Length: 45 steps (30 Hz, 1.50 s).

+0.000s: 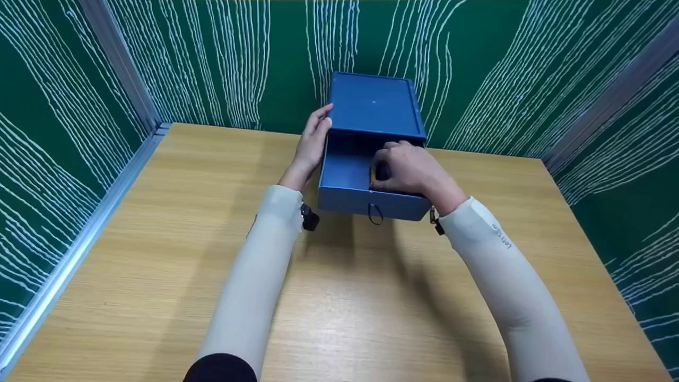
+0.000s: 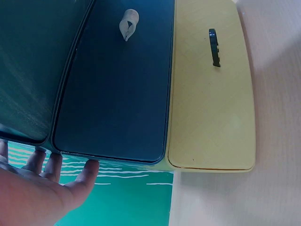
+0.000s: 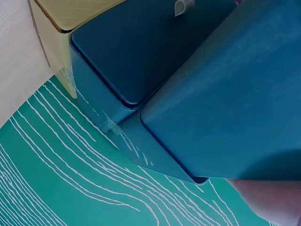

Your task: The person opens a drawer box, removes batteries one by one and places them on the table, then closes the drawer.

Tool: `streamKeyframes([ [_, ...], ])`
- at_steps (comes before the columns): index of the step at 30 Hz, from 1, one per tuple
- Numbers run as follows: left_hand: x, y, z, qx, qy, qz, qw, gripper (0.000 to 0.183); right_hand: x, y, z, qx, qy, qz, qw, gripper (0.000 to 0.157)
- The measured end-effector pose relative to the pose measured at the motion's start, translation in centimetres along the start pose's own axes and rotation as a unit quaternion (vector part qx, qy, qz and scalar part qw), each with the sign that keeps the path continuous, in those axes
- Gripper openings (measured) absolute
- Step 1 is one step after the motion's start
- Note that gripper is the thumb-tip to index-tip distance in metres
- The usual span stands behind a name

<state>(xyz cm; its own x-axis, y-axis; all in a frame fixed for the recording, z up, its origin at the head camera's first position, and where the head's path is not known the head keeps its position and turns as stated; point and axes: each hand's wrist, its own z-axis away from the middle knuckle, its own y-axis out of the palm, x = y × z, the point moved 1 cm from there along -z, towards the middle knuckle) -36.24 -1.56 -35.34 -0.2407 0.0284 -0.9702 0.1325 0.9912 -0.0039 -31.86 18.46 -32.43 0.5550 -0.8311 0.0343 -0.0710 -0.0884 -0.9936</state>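
Note:
A blue drawer cabinet (image 1: 374,103) stands at the back of the table with its top drawer (image 1: 374,204) pulled out. My left hand (image 1: 312,140) rests on the cabinet's left side; in the left wrist view its fairly straight fingers (image 2: 86,176) touch the side. Over the drawer's right half, my right hand (image 1: 406,167) reaches in with curled fingers and thumb. Between them is a small dark object with an orange edge (image 1: 383,170), mostly hidden by the hand. The right wrist view shows only part of that hand (image 3: 265,200), behind the drawer front (image 3: 225,103).
Below the open drawer are a dark blue drawer (image 2: 113,94) with a pale loop pull (image 2: 128,23) and a yellow drawer (image 2: 211,108) with a black pull (image 2: 214,47). Green white-lined walls (image 1: 286,63) enclose the wooden table (image 1: 159,223).

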Motion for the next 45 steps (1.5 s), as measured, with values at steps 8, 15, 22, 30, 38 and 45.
streamKeyframes([
  [8, 0.1, -0.1, 0.1, 0.003, -0.004, -0.001, 1.0000, 0.038, 0.0, -0.6, 0.2, -0.015, 0.008, -0.020, 1.000, 0.041],
  [15, -0.1, -0.1, 0.1, 0.004, 0.001, -0.005, 1.0000, 0.039, -0.2, -1.8, 0.8, -0.030, 0.005, -0.051, 0.998, 0.042],
  [22, -0.2, -0.1, 0.0, 0.002, -0.005, -0.007, 1.0000, 0.039, -0.5, -2.7, 1.4, -0.049, 0.007, -0.057, 0.997, 0.041],
  [30, -0.1, 0.1, 0.0, -0.001, -0.007, -0.014, 0.9999, 0.039, -0.9, -2.8, 1.9, -0.055, 0.016, -0.074, 0.996, 0.042],
  [38, -0.1, 0.1, 0.0, 0.000, -0.015, -0.012, 0.9998, 0.038, -1.3, -3.3, 2.2, -0.059, 0.028, -0.100, 0.993, 0.042],
  [45, 0.0, 0.0, 0.1, 0.000, -0.015, -0.019, 0.9997, 0.039, -1.9, -3.2, 2.5, -0.064, 0.037, -0.129, 0.989, 0.047],
])
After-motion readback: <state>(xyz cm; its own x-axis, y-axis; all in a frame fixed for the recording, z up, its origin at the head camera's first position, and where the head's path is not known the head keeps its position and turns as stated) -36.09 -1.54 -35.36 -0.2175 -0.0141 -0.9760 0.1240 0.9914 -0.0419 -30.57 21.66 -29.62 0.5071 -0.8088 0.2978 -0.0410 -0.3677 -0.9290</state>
